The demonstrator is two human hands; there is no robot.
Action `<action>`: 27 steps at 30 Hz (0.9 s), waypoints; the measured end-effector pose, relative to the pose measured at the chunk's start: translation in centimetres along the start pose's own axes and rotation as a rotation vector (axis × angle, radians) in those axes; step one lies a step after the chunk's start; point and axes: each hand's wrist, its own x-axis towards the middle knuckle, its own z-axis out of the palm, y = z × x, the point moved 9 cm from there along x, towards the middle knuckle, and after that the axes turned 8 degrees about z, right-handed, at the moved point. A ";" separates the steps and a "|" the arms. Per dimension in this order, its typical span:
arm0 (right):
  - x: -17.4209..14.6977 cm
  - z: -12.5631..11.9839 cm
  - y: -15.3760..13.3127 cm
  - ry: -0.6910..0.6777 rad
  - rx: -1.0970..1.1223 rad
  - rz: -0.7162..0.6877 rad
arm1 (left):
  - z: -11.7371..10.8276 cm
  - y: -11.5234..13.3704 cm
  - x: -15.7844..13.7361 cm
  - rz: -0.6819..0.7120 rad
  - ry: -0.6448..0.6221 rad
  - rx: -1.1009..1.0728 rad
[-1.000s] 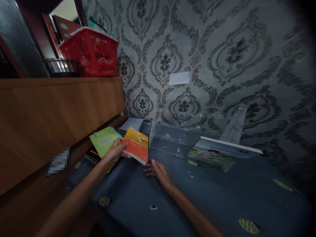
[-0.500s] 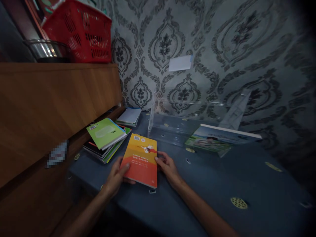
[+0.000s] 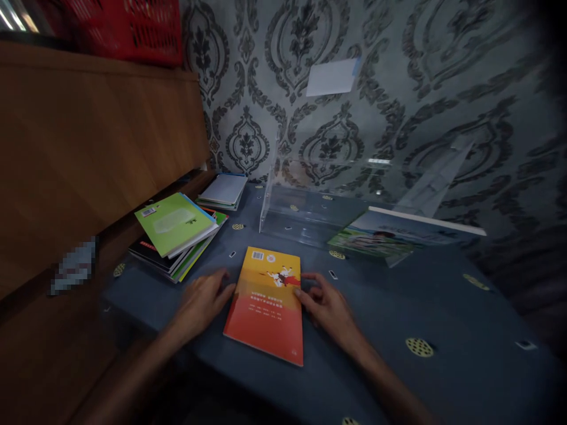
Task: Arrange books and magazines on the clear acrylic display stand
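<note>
A book (image 3: 270, 304) with a yellow-to-orange-red cover lies on the dark cloth, back cover up; a barcode and a small figure in red and white are printed near its far end. Beside its left edge is my left hand (image 3: 201, 301), fingers loosely bent and apart, holding nothing. My right hand (image 3: 330, 307) is at the right edge, its thumb tip against the cover's side and its fingers spread. To the left sits a stack of books topped by a green book (image 3: 175, 224). Farther right, a picture book (image 3: 385, 236) leans in a clear acrylic rack (image 3: 292, 221).
Another small pile of books (image 3: 224, 190) is at the back left, near a wooden cabinet (image 3: 101, 118). A red basket (image 3: 133, 32) stands on the cabinet. Patterned wallpaper (image 3: 248, 141) rises behind the cloth-covered table (image 3: 372, 366).
The yellow-and-red book has come down flat on the table, closer to me. My left hand has let go and moved left. The view has tilted downward.
</note>
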 end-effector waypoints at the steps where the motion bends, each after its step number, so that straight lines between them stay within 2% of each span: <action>1: -0.2 -0.5 -0.7 0.070 -0.094 -0.059 | 0.0 0.5 0.9 0.055 0.017 0.020; 4: -0.9 -0.2 -3.8 0.212 -0.307 -0.289 | 1.4 2.1 3.2 0.227 0.064 -0.021; 6: -1.1 2.3 -6.1 0.149 -0.400 -0.474 | 2.7 2.3 4.2 0.270 0.091 -0.065; 8: -1.1 5.6 -8.0 0.035 -0.486 -0.632 | 3.8 1.8 4.7 0.258 0.118 -0.112; 10: -0.4 8.1 -9.1 -0.039 -0.560 -0.698 | 4.4 1.0 4.7 0.221 0.144 -0.188; 13: 1.1 10.3 -9.8 -0.116 -0.613 -0.705 | 4.7 0.3 4.3 0.197 0.154 -0.289; 16: 2.3 10.7 -9.7 -0.151 -0.627 -0.685 | 4.7 0.4 4.2 0.214 0.142 -0.254; 21: 3.6 8.4 -7.8 -0.038 -0.599 -0.583 | 4.8 0.5 4.3 0.211 0.130 -0.133; 27: 3.2 4.6 -4.9 0.078 -0.577 -0.469 | 4.8 0.7 4.2 0.198 0.088 -0.116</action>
